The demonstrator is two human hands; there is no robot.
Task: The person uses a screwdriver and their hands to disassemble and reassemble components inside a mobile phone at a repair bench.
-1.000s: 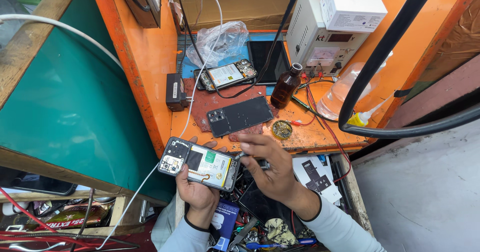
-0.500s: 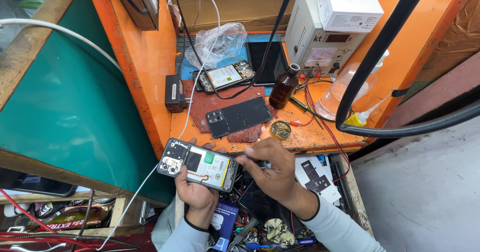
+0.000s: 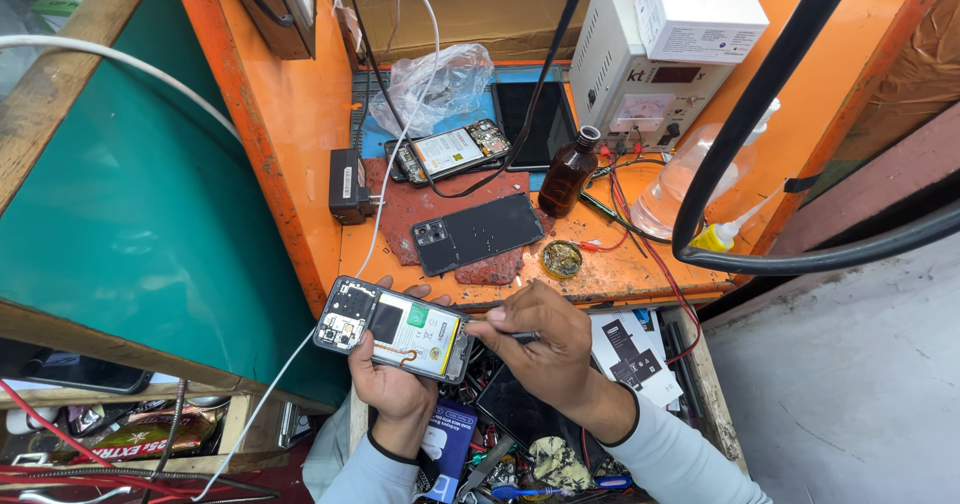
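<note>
My left hand (image 3: pixel 392 389) holds an opened phone (image 3: pixel 393 329) from below, its back cover off and its battery and circuit board showing. My right hand (image 3: pixel 540 349) pinches a thin dark tool at the phone's right end, fingertips touching the phone's edge. On the orange bench above lies a black phone back cover (image 3: pixel 478 234) on a reddish mat (image 3: pixel 415 204). A second opened phone (image 3: pixel 450 152) lies farther back beside a dark screen panel (image 3: pixel 533 124).
A brown glass bottle (image 3: pixel 567 176), a small round tin (image 3: pixel 562 259), a clear squeeze bottle (image 3: pixel 685 184) and a white power supply box (image 3: pixel 660 64) stand on the bench. A black charger block (image 3: pixel 347 186), white cable (image 3: pixel 390 164) and plastic bag (image 3: pixel 440 79) sit left. An open drawer (image 3: pixel 640 349) of tools and parts lies below.
My right hand has shifted slightly left, bringing the tool against the phone's right end. The left hand and phone stay almost still.
</note>
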